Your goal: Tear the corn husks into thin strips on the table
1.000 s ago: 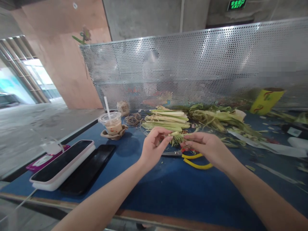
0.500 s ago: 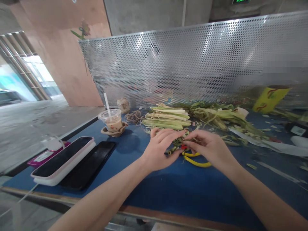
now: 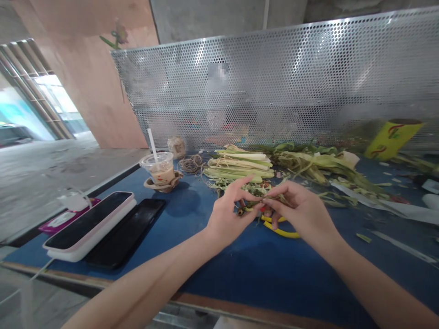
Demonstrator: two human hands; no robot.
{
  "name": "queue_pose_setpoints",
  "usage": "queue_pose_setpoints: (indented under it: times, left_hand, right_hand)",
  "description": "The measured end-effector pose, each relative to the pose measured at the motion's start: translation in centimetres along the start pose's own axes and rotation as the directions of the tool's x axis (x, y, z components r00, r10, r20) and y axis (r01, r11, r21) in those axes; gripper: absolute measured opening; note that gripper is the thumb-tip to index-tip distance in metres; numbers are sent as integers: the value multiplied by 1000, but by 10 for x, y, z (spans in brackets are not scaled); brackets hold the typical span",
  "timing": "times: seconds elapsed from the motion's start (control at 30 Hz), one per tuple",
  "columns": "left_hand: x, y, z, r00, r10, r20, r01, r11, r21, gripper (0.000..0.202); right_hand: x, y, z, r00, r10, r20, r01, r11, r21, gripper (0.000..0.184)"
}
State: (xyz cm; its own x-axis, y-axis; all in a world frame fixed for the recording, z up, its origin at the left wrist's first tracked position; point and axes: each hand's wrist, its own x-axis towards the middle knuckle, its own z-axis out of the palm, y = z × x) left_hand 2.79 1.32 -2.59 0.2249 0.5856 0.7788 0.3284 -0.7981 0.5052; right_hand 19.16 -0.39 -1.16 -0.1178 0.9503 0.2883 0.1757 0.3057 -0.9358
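My left hand and my right hand meet over the blue table, thumbs and fingertips pinched together on a small piece of greenish plant stem. Fingers partly hide this piece, so its full shape cannot be seen. Just below the right fingers lies a cutting tool with yellow handles and a bit of red at its pivot; the rest of it is covered. Behind the fingertips is a small pile of leafy scraps. Further back, a stack of pale green cut stalks lies crosswise.
To the left are a plastic cup with straw in a cardboard holder, a coil of twine, a black phone and a white-cased device. Husk leaves and a yellow roll are at right, before a perforated metal screen.
My left fingers have lifted and curled, its index finger now raised apart while the tips pinch closer to my right hand. The view has shifted slightly.
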Motion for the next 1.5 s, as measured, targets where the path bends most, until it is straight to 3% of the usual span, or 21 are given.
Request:
queue_pose_setpoints:
  times: [0.33,0.53,1.0,1.4,1.5]
  left_hand:
    - [3,10,-2,998,15,-58,-9,996,88,42]
    - [1,10,-2,999,-24,24,25,999,-31,68]
    - [4,18,-6,987,-162,1,159,965,-208,85]
    - [6,17,-10,986,-163,-27,156,972,-176,71]
    - [4,9,-11,990,-133,39,138,971,-193,61]
  right_hand:
    - [0,-6,-1,991,-118,-64,119,993,23,19]
    - [-1,-5,5,986,-142,-83,143,990,-4,22]
    - [0,-6,4,990,-132,-59,139,979,147,18]
    - [-5,-11,3,988,-118,-103,131,983,129,19]
    - [-6,-14,3,998,-63,-16,65,994,87,11]
